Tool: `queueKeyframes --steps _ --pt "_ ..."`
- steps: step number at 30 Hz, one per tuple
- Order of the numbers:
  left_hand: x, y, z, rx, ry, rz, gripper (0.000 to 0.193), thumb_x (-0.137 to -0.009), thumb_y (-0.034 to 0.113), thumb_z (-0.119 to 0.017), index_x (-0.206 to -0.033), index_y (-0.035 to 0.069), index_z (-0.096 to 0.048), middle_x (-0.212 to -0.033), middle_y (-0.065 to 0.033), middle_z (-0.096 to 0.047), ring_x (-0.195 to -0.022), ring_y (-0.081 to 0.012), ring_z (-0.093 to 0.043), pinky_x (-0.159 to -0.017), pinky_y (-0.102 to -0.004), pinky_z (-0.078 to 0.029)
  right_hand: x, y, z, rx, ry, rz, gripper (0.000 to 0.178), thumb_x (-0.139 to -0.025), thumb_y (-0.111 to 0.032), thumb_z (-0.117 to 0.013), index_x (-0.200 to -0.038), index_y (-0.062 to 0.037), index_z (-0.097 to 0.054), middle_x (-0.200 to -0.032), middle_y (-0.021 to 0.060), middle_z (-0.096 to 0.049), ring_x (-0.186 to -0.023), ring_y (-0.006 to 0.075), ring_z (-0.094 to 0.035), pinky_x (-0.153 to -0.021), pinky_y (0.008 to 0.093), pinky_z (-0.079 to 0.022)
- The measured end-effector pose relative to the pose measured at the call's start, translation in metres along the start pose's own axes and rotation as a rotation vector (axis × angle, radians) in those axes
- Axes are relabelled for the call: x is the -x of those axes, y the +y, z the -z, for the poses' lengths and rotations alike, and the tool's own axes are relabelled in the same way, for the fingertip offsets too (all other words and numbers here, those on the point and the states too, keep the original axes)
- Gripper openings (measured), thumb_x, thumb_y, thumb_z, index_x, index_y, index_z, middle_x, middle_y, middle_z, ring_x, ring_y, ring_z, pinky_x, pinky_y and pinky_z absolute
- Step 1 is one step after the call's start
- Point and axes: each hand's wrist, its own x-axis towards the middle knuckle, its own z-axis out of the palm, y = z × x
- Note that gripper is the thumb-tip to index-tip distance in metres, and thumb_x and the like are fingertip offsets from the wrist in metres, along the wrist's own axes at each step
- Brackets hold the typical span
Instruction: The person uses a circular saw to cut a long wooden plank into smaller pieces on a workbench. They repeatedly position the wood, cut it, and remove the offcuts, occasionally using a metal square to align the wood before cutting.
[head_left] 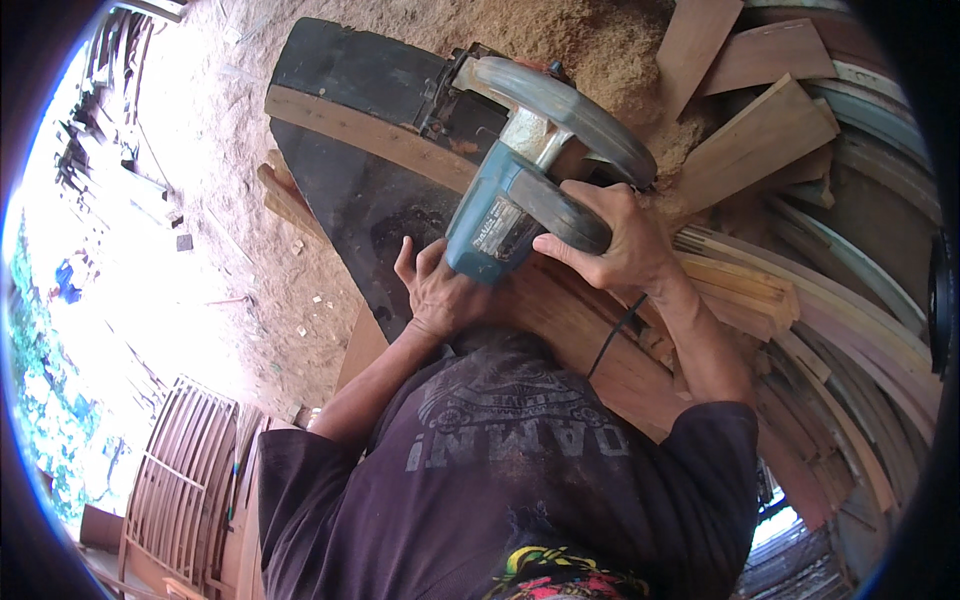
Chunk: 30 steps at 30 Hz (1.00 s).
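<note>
My right hand grips the power tool mid-frame; my left hand, half-open, touches it: steadying, I judge; next calls for even guiding.

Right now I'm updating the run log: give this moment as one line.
right hand: grips power tool handle; left hand: at tool housing; brown strip: along black board; sawdust: beyond tool

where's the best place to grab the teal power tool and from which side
Probably by the dark handle of the teal power tool, coming from the right: it juts out that way, long and rounded, and the right hand wraps it. The left hand could steady the housing's near end from the left, away from the curved grey cover.
</note>
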Motion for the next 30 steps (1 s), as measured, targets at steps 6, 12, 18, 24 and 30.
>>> queueKeyframes --steps 6,12,18,24,30 --pt "0.004 0.002 -0.002 -0.021 -0.031 0.002 0.035 -0.073 0.032 -0.081 -0.108 0.029 -0.079 -0.12 0.006 -0.067 -0.126 -0.0235 -0.052 -0.121 -0.0647 -0.017 0.0 0.002 -0.002 -0.016 0.001 0.012 0.03 -0.087 -0.021 -0.085 -0.085 -0.0019 -0.062 -0.066 0.0067 -0.057 -0.06 0.0145 -0.053 -0.058 0.0345 -0.044" --pt "0.008 0.006 -0.006 -0.049 -0.025 -0.013 0.028 -0.076 0.029 -0.08 -0.104 0.024 -0.08 -0.115 -0.001 -0.072 -0.116 -0.0305 -0.055 -0.123 -0.0643 -0.019 -0.001 -0.002 -0.001 -0.076 -0.027 -0.012 0.027 -0.084 -0.015 -0.083 -0.097 0.0013 -0.067 -0.085 0.0247 -0.069 -0.083 0.0396 -0.074 -0.07 0.0405 -0.055" --pt "0.005 0.015 -0.004 -0.116 -0.077 0.003 0.031 -0.076 0.03 -0.077 -0.108 0.031 -0.078 -0.119 0.0059 -0.069 -0.125 -0.0278 -0.051 -0.123 -0.0643 -0.016 -0.001 0.003 -0.002 -0.067 0.017 0.067 0.027 -0.084 -0.015 -0.085 -0.096 0.0015 -0.068 -0.077 0.0156 -0.069 -0.067 0.0208 -0.066 -0.066 0.0358 -0.051" --pt "0.014 0.011 -0.015 -0.117 -0.108 0.036 0.024 -0.08 0.034 -0.074 -0.104 0.029 -0.078 -0.129 0.0038 -0.067 -0.137 -0.032 -0.047 -0.12 -0.0631 -0.018 -0.014 0.011 -0.015 -0.041 0.052 0.131 0.035 -0.082 -0.018 -0.085 -0.105 0.0039 -0.07 -0.089 0.0222 -0.074 -0.079 0.0298 -0.074 -0.074 0.0383 -0.056" --pt "0.014 0.005 -0.013 -0.117 -0.04 0.0 0.017 -0.078 0.035 -0.075 -0.093 0.029 -0.077 -0.121 0.0005 -0.067 -0.131 -0.0276 -0.052 -0.114 -0.0594 -0.024 -0.06 -0.003 -0.032 -0.025 0.028 0.135 0.052 -0.082 -0.031 -0.083 -0.121 0.0015 -0.072 -0.106 0.0269 -0.075 -0.103 0.0418 -0.074 -0.094 0.0455 -0.057"
